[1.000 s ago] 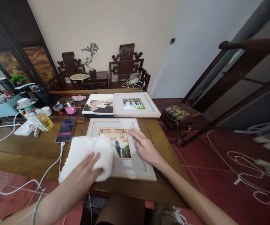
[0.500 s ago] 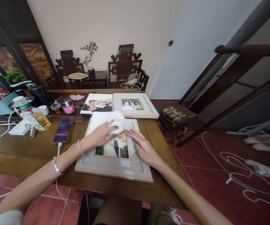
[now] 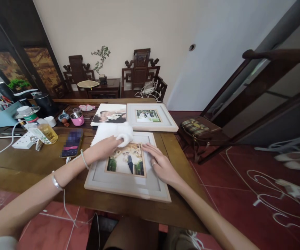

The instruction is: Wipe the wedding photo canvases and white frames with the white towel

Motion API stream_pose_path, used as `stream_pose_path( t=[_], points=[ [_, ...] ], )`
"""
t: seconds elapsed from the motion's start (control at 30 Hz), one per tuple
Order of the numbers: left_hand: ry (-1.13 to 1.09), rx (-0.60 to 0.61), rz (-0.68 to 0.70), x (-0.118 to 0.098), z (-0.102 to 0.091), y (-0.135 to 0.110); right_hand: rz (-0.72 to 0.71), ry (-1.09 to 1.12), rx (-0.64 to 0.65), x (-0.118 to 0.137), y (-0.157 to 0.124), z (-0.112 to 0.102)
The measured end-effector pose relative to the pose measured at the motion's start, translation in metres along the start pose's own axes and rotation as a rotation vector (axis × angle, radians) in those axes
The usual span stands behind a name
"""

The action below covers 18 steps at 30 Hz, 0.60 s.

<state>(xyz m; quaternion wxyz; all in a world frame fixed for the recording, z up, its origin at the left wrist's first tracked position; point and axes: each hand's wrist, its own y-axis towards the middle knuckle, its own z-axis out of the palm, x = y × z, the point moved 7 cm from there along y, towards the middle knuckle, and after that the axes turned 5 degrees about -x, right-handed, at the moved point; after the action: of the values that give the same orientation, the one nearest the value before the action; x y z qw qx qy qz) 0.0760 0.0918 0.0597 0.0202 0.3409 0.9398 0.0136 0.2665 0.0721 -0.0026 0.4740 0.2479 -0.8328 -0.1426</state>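
Observation:
A framed wedding photo (image 3: 125, 187) with a pale wood border and a wide light mat lies flat near the table's front edge. My left hand (image 3: 107, 147) grips a white cloth (image 3: 110, 131), which covers the frame's upper left corner and hangs past its edge. Some of the fingers are hidden in the cloth folds. On the right part of the frame rests my right hand (image 3: 164, 166), flat with its fingers stretched out and a ring on one finger. The small inner picture of a couple shows between the two hands.
Behind lie a second framed photo (image 3: 169, 121) and a photo album (image 3: 96, 116). To the left are a phone (image 3: 72, 146), a bottle (image 3: 48, 133), a power strip (image 3: 23, 140) and a pink cup (image 3: 77, 119). A wooden chair with a plaid bag (image 3: 195, 127) stands right.
My left hand has slid the white cloth leftward across the frame, uncovering more of the inner picture. My right hand stays in place on the frame. The view has shifted slightly.

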Motion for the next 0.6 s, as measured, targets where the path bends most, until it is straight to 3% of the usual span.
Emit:
stream_pose_path(
  t=[0.1,0.17,0.43,0.5,0.6],
  points=[
    [0.131,-0.024,-0.055,0.013,-0.007,-0.021,-0.006,-0.004,-0.003,0.001,0.000,0.000],
    [0.173,-0.022,-0.060,0.008,-0.010,-0.036,-0.005,-0.012,-0.009,0.001,0.000,-0.001],
    [0.043,0.088,-0.019,-0.076,0.008,-0.112,0.012,-0.041,-0.026,0.003,0.001,-0.001],
    [0.013,0.079,0.001,-0.092,0.010,-0.117,0.011,-0.040,-0.031,0.004,0.001,-0.001],
    [-0.041,0.095,0.049,-0.112,0.012,-0.100,0.011,-0.050,-0.031,0.004,0.001,-0.001]
  ],
)
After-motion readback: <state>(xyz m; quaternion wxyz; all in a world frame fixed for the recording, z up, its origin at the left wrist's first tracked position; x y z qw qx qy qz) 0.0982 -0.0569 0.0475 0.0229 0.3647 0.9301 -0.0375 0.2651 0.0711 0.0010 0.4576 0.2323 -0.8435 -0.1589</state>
